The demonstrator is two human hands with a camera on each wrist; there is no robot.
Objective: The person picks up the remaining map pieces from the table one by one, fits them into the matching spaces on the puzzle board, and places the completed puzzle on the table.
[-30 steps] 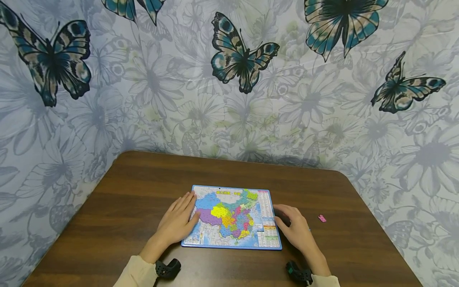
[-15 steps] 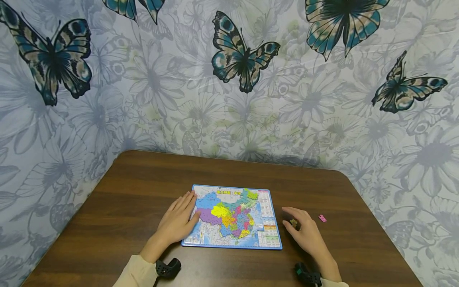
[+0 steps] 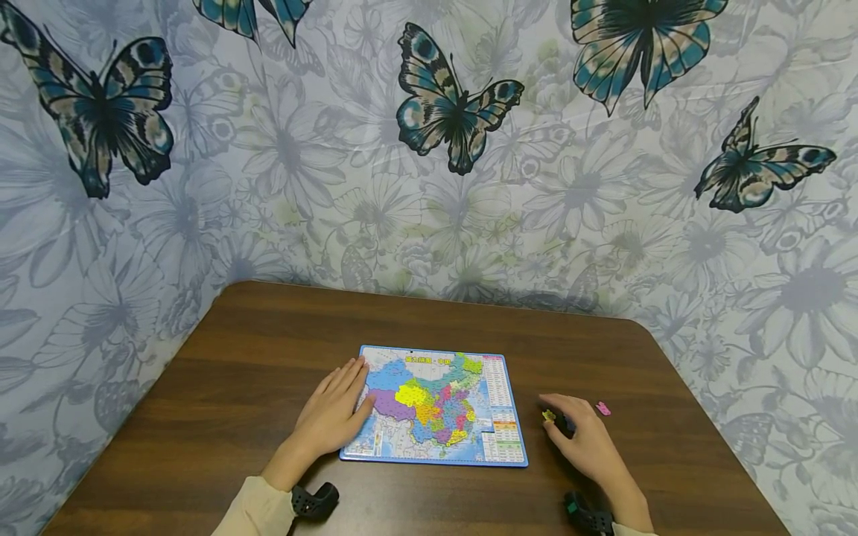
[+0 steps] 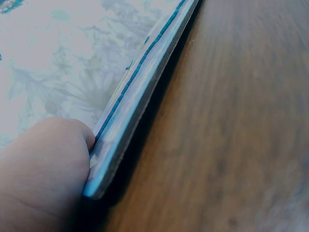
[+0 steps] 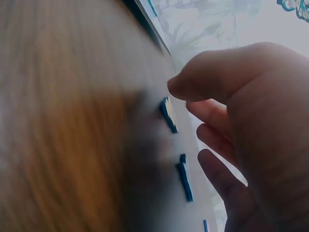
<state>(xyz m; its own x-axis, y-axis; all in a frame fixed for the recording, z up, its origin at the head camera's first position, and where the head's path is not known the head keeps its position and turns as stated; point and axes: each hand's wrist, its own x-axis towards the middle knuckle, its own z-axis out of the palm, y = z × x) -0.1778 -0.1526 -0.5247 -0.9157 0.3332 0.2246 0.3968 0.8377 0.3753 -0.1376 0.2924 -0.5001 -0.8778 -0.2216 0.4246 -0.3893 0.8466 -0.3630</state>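
A map puzzle board [image 3: 429, 406] with a blue rim and many-coloured regions lies flat on the table. My left hand [image 3: 335, 409] rests on its left edge, fingers straight; the left wrist view shows the thumb [image 4: 58, 159] against the board's edge [image 4: 140, 96]. To the right of the board, my right hand [image 3: 579, 435] hovers low with thumb and fingers apart. A small yellow puzzle piece [image 3: 548, 415] lies by its fingertips, seen as a thin piece [image 5: 169, 115] in the right wrist view. Another piece [image 5: 184, 179] lies beneath the hand.
A small pink puzzle piece [image 3: 603, 408] lies right of my right hand. The brown wooden table [image 3: 281, 320] has rounded far corners and stands against a wall covering [image 3: 322, 201] with flowers and butterflies.
My right hand has moved right, away from the board's right edge, uncovering the yellow piece, which stays in place. My left hand and the board have not moved.
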